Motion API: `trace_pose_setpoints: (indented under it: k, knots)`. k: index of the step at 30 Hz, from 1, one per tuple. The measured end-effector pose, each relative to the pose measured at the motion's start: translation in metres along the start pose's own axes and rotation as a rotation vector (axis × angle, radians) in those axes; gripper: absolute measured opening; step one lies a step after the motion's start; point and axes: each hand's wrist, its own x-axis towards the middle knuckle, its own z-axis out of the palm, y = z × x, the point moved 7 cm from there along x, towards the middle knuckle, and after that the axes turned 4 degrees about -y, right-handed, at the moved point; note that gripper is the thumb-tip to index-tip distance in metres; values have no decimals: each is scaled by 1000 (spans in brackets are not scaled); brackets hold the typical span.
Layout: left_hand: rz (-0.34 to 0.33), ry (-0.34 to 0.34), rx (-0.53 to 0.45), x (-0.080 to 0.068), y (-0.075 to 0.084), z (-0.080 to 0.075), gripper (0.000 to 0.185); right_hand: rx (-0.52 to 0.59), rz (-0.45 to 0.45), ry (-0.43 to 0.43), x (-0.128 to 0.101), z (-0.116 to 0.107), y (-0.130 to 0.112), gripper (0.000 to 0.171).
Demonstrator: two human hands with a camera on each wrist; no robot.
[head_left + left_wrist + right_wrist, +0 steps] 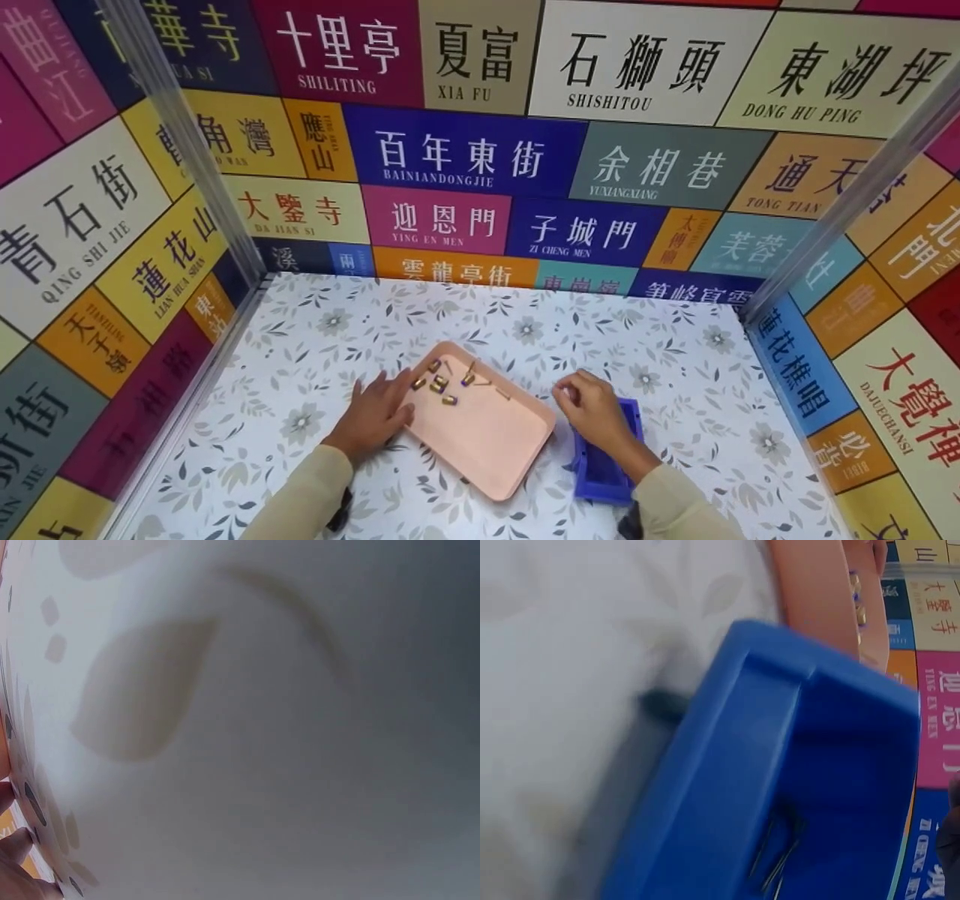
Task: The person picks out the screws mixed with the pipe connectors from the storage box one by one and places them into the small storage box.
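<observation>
A pale pink tray (484,446) lies slantwise on the table. Several small brass-coloured cylinders (449,400) with dark bands are gathered at its far left end, along with a few thin sticks (503,393). My left hand (373,415) rests at the tray's left edge, fingers spread and relaxed. Between the tray and a blue bin (604,465), my right hand (600,412) is raised with curled fingers, thumb near the fingertips; I cannot tell whether anything is between them. In the right wrist view, thin metal pins (781,862) lie inside the bin.
A white tabletop (360,480) with a grey leaf pattern carries everything. Lettered coloured panels (465,150) enclose it at the back and both sides, with clear strips (832,172) at the corners. The blue bin stands right of the tray, partly under the right forearm.
</observation>
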Motion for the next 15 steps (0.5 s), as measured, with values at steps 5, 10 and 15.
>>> trace_pose_setpoints:
  k: [5,10,15]
  knots:
    - [-24,-10,-7,0,-1,0,72,55,7,-20,34,34,-18,10]
    - [-24,-13,-11,-1,-1,0,72,111,66,-96,64,67,-26,5]
    - [-4,-5,-5,-1,0,0,71,98,67,-213,82,100,-20,7]
